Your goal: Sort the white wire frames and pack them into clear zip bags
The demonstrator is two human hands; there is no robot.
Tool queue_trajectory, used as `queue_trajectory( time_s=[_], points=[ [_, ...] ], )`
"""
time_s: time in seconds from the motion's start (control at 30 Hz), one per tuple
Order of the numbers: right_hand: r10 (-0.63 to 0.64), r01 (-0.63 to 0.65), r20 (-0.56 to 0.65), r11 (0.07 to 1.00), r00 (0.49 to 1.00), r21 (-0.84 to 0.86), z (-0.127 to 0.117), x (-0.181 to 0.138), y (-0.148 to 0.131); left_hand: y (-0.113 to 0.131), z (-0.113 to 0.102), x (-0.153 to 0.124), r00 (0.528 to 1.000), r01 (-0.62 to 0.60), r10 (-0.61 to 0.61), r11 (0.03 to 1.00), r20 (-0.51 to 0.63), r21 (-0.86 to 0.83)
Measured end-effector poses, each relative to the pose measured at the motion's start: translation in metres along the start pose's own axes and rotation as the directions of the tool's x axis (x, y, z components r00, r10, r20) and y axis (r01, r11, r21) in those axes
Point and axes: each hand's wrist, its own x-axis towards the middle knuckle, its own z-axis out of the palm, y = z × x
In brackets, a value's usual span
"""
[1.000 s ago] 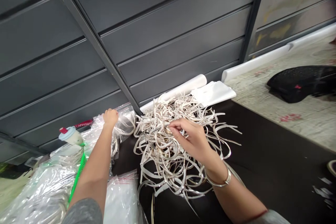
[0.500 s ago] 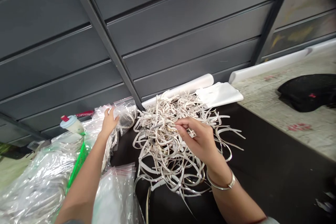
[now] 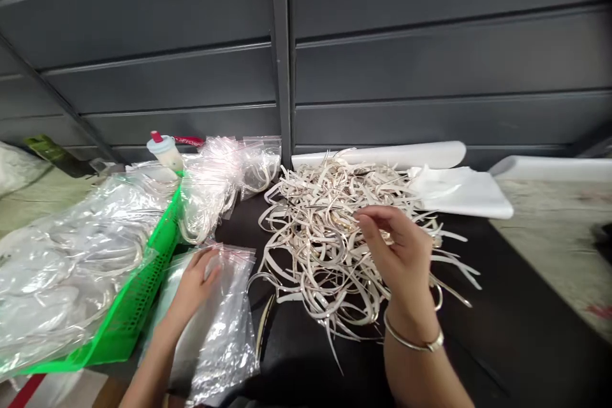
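Note:
My left hand (image 3: 195, 285), fingers spread, rests over the upper end of a stack of clear zip bags (image 3: 224, 331). Over a tangled pile of thin, curved silver-and-white strips (image 3: 329, 255), my right hand (image 3: 399, 248) has thumb and forefinger pinched together. A strip lies right by these fingertips, but I cannot tell whether it is held. A bangle (image 3: 415, 345) circles the right wrist. One loose curved strip (image 3: 262, 328) lies between the bags and the pile.
At left, a green plastic basket (image 3: 157, 268) bears bagged strips (image 3: 76, 268). Filled bags (image 3: 210, 185) and a lidded cup (image 3: 166, 150) stand behind. A white roll (image 3: 406, 154) and folded white sheet (image 3: 463, 194) lie along the grey panel wall (image 3: 406, 64).
My left hand has come back from the filled bags at the rear down onto the flat zip bags. My right hand stays over the pile. The view has swung and levelled.

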Motion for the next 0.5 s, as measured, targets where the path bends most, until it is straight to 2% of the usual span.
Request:
queue_trajectory(
  time_s=[0.07, 0.17, 0.23, 0.3, 0.37, 0.4, 0.5],
  points=[
    [0.019, -0.017, 0.075, 1.000, 0.997, -0.024, 0.007, 0.011, 0.009, -0.010, 0.027, -0.017, 0.995, 0.059, -0.052, 0.996, -0.086, 0.074],
    [0.085, -0.025, 0.289, 0.978, 0.954, -0.205, 0.019, 0.039, 0.030, -0.011, 0.050, -0.031, 0.991, 0.100, -0.079, 0.976, -0.112, 0.193],
    [0.155, 0.027, 0.492, 0.939, 0.857, -0.343, 0.031, 0.064, 0.048, -0.008, 0.054, -0.034, 0.992, 0.085, -0.060, 0.965, -0.107, 0.249],
    [0.252, 0.119, 0.668, 0.881, 0.700, -0.457, 0.048, 0.088, 0.065, -0.005, 0.055, -0.034, 0.994, 0.067, -0.040, 0.959, -0.104, 0.274],
    [0.346, 0.285, 0.779, 0.790, 0.523, -0.543, 0.070, 0.110, 0.081, -0.004, 0.054, -0.034, 0.993, 0.061, -0.030, 0.958, -0.112, 0.279],
    [0.365, 0.325, 0.793, 0.768, 0.487, -0.553, 0.081, 0.118, 0.088, -0.004, 0.054, -0.033, 0.993, 0.061, -0.029, 0.958, -0.118, 0.280],
    [0.391, 0.412, 0.810, 0.713, 0.438, -0.567, 0.115, 0.133, 0.102, -0.006, 0.055, -0.033, 0.991, 0.063, -0.028, 0.959, -0.128, 0.276]
  ],
)
